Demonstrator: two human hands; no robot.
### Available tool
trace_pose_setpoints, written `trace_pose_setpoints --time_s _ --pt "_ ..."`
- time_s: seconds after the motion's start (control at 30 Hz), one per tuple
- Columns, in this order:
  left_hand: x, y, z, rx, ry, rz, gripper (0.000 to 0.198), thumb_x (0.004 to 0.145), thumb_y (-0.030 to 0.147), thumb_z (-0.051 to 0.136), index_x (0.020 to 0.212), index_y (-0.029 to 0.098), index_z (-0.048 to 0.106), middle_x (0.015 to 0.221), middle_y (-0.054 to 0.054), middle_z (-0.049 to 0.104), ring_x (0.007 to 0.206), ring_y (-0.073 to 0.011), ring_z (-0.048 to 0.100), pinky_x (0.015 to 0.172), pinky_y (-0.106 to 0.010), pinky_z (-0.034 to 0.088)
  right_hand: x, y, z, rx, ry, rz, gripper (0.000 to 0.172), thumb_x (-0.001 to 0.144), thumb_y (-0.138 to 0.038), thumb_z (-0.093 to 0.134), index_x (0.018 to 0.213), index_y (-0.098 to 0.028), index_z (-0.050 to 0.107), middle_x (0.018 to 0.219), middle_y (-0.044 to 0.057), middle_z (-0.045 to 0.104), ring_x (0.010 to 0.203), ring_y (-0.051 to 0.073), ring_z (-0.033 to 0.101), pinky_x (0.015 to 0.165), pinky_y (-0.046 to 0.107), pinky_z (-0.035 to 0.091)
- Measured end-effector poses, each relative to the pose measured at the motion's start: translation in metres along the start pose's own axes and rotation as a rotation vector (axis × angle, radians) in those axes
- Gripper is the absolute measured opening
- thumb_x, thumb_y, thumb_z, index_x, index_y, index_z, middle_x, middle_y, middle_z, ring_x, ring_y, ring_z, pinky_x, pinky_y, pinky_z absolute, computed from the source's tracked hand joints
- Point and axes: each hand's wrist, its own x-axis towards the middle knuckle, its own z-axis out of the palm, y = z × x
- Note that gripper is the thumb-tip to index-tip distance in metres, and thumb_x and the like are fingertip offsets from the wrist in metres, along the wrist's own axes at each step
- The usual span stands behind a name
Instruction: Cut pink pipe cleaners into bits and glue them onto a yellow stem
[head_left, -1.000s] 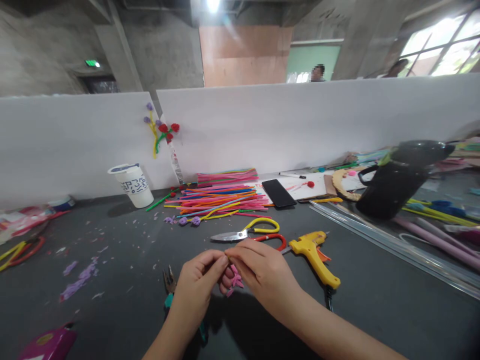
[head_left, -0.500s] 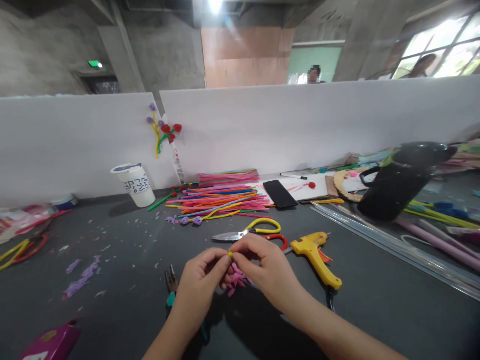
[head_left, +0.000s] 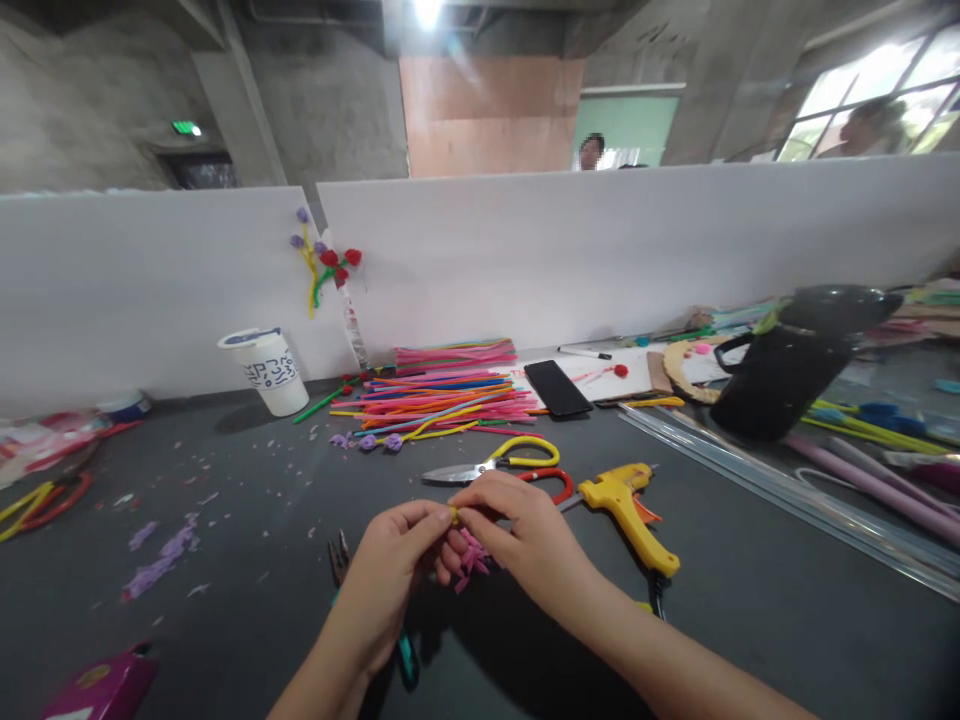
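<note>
At six o'clock in the view, the left hand (head_left: 390, 552) and right hand (head_left: 531, 532) pinch a tiny yellow piece (head_left: 454, 515) between fingertips; the pink fuzzy strips (head_left: 472, 565), toward its five o'clock, show more bunched than half a second ago, suggesting turning.

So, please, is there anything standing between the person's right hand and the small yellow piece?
Nothing visible does. The right hand and left hand meet with their fingers at the small yellow piece. The pink strips show below it and the scissors lie beyond, neither in between.
</note>
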Motion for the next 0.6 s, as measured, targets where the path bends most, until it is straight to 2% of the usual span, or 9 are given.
trace_pose_setpoints --time_s 0.17,0.37,0.47,0.6 --pt "-0.0014 0.0034 -0.0033 0.081 -0.075 -0.017 0.022 0.072 0.032 0.06 0.064 0.012 0.063 0.054 -0.001 0.058 0.045 -0.0068 0.048 0.043 -0.016 0.035 0.0013 -0.0054 -0.004 0.035 -0.016 0.045 0.013 0.077 -0.007 0.053 0.074 -0.017 0.061 0.073 -0.001 0.059 0.071 0.011 0.054 0.064 0.022 0.041" --pt "-0.0015 0.0048 -0.0027 0.241 0.037 0.088 0.02 0.069 0.033 0.061 0.069 0.012 0.063 0.053 0.0 0.057 0.047 -0.0096 0.05 0.043 -0.018 0.038 0.0057 -0.0025 -0.0071 0.141 -0.036 0.204 0.014 0.073 -0.007 0.054 0.072 -0.018 0.063 0.068 -0.002 0.06 0.064 0.01 0.055 0.058 0.02 0.041" --pt "-0.0013 0.0051 -0.0027 0.341 0.045 0.153 0.019 0.07 0.032 0.06 0.069 0.013 0.064 0.052 0.0 0.056 0.047 -0.0108 0.049 0.044 -0.02 0.04 0.0059 -0.0011 -0.0072 0.053 -0.022 0.15 0.013 0.072 -0.007 0.053 0.069 -0.017 0.061 0.067 -0.002 0.059 0.064 0.011 0.053 0.058 0.021 0.039" --pt "-0.0017 0.0054 -0.0045 0.432 0.113 0.261 0.013 0.067 0.026 0.063 0.074 0.015 0.065 0.062 0.0 0.061 0.055 -0.012 0.053 0.053 -0.021 0.043 0.0005 -0.0002 -0.0055 -0.114 -0.05 -0.011 0.013 0.075 -0.008 0.052 0.068 -0.017 0.058 0.067 0.0 0.055 0.065 0.012 0.049 0.059 0.022 0.037"
